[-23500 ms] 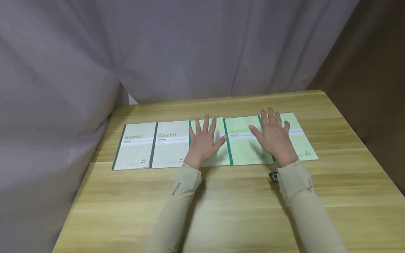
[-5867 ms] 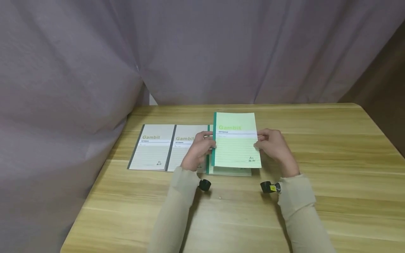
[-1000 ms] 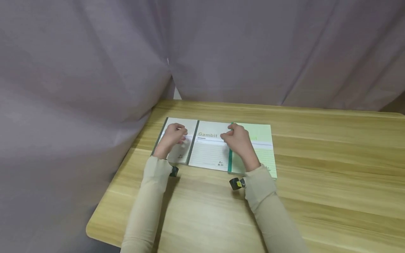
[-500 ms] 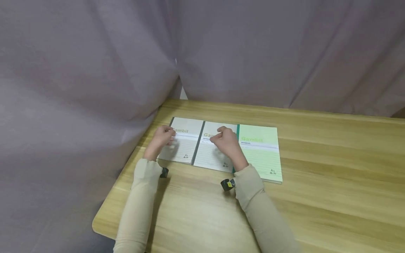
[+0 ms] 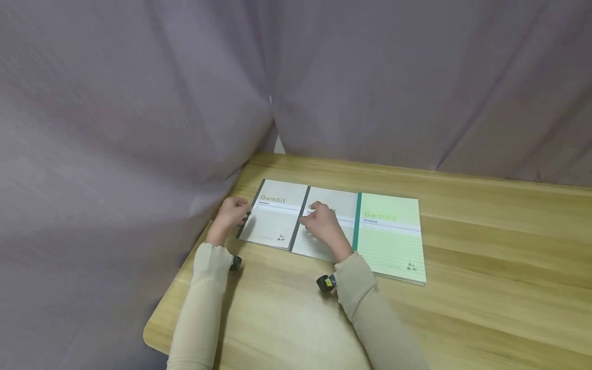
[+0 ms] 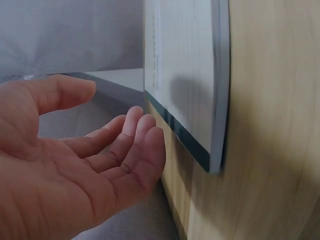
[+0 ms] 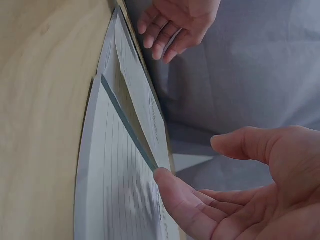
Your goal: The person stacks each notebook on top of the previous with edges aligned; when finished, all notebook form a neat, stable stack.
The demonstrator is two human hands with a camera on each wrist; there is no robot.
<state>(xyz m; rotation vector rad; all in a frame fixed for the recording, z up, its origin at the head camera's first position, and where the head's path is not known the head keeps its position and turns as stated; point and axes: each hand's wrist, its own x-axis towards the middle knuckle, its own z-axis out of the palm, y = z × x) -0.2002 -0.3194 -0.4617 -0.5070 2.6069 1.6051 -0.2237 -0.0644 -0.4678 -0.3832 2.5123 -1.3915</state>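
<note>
Two white Gambit notebooks with dark spines lie side by side: the left notebook (image 5: pixel 273 226) and the middle notebook (image 5: pixel 310 245). On their right is a pale green notebook (image 5: pixel 393 246) with a green spine. My left hand (image 5: pixel 228 218) is beside the left notebook's spine, its thumb apart from loosely bent fingers in the left wrist view, holding nothing. My right hand (image 5: pixel 324 226) hovers over the middle notebook. In the right wrist view its index fingertip (image 7: pixel 170 187) is right at that notebook's spine, thumb spread away. The left notebook's cover (image 7: pixel 137 75) stands slightly raised along its free edge.
The notebooks lie on a wood-grain table (image 5: pixel 268 303) with a rounded front left corner. A grey curtain (image 5: pixel 370 92) hangs behind and along the left side. A small dark camera (image 5: pixel 326 283) sits at my right wrist.
Five separate notebooks lay in a row at first; the green ones were gathered into one pile. Over the last second both hands moved left, the left one off the left notebook to beside its spine.
</note>
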